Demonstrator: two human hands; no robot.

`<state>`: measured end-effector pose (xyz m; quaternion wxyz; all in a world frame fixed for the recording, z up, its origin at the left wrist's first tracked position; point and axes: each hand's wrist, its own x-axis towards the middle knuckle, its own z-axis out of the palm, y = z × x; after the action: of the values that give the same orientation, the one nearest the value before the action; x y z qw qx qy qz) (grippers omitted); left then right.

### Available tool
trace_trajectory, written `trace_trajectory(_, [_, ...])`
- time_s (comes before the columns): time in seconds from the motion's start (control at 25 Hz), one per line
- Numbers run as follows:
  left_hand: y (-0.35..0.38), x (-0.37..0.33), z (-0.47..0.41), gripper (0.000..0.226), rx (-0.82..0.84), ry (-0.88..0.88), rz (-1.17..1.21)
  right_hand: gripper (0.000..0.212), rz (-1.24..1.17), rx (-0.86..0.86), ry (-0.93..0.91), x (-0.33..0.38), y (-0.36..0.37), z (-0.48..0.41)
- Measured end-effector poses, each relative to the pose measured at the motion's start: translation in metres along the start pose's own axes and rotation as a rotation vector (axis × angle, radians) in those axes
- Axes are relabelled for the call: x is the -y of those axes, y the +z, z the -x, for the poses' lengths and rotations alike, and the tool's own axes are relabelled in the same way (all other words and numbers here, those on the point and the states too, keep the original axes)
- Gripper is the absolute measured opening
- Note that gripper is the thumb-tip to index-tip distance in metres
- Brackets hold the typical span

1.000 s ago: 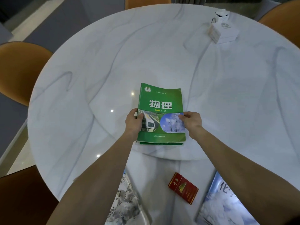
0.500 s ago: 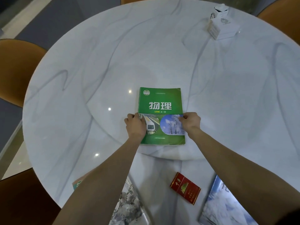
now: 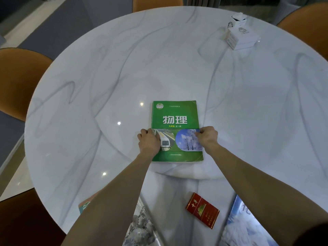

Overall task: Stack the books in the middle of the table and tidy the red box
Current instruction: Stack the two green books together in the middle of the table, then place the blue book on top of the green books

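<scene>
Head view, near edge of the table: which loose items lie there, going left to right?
Grey book part hidden under the left arm → red box → blue book at the right, part hidden under the right arm. A green corner peeks out left of the left arm; what it belongs to is unclear.

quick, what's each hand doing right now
Left hand: curled on the left edge of the green book, gripping it.
Right hand: fingers pinching the book's right edge.
</scene>
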<state>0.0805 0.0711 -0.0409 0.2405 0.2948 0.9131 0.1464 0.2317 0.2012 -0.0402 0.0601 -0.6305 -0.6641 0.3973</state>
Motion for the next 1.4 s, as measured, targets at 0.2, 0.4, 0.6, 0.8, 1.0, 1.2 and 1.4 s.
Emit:
trace_trajectory(0.2, [-0.013,-0.01,0.013,0.027,-0.127,0.117,-0.165,0.027,0.14,0.015,-0.07,-0.002,-0.015,0.018])
trace_trajectory(0.4, [-0.009,-0.039,0.043,0.031,-0.133,0.43,-0.23,0.03,0.384,0.013,-0.288,-0.007,-0.034,0.045])
trace_trajectory(0.6, [0.011,-0.065,0.081,0.033,-0.128,0.607,-0.282,0.037,0.605,-0.097,-0.435,-0.035,-0.061,0.076])
trace_trajectory(0.8, [0.038,-0.087,0.12,0.035,-0.086,0.708,-0.352,0.038,0.66,-0.171,-0.383,-0.085,-0.092,0.105])
trace_trajectory(1.0, [0.075,-0.106,0.161,0.032,-0.048,0.846,-0.312,0.033,0.62,-0.234,-0.24,-0.149,-0.118,0.136])
trace_trajectory(1.2, [0.117,-0.109,0.197,0.031,0.072,0.924,-0.385,0.032,0.637,-0.235,-0.097,-0.207,-0.129,0.166])
trace_trajectory(1.4, [0.148,-0.096,0.222,0.031,0.169,0.916,-0.441,0.032,0.611,-0.229,0.042,-0.252,-0.121,0.192])
